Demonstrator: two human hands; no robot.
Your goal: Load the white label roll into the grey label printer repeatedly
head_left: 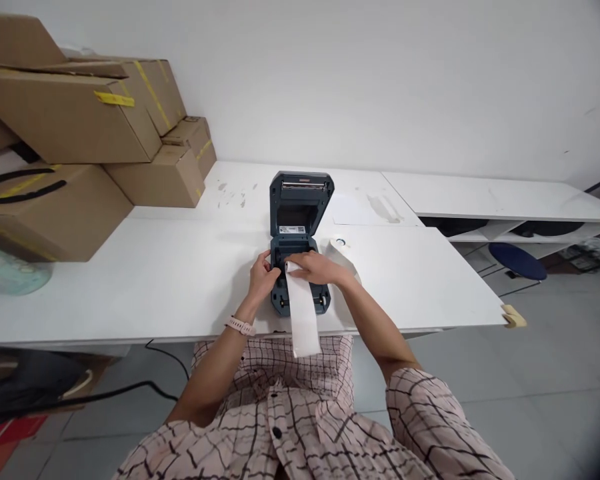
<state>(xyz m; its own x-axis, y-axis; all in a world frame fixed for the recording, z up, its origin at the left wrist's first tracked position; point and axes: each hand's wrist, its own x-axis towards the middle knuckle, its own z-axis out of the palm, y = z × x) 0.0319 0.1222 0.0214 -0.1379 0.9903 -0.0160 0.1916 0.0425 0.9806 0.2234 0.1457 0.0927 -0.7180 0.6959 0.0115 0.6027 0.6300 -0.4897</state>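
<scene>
A dark label printer [303, 180] stands on the white table in front of me, its lid raised and tilted back. My right hand [314, 267] is closed around a small roll of white label paper [303, 313] in the printer's open bay. The paper's loose strip runs down over the printer's front and past the table edge. At the printer's left side, my left hand [264, 275] grips the rim, thumb on the inner side and fingers outside. Part of the bay is hidden by my hands.
Another white roll [340, 250] stands right of the printer, with a strip trailing forward, partly behind my right arm. Cardboard boxes [70, 120] are stacked at the left. A blue stool [517, 260] stands beyond the table's right end. The white table [180, 267] has a padded corner.
</scene>
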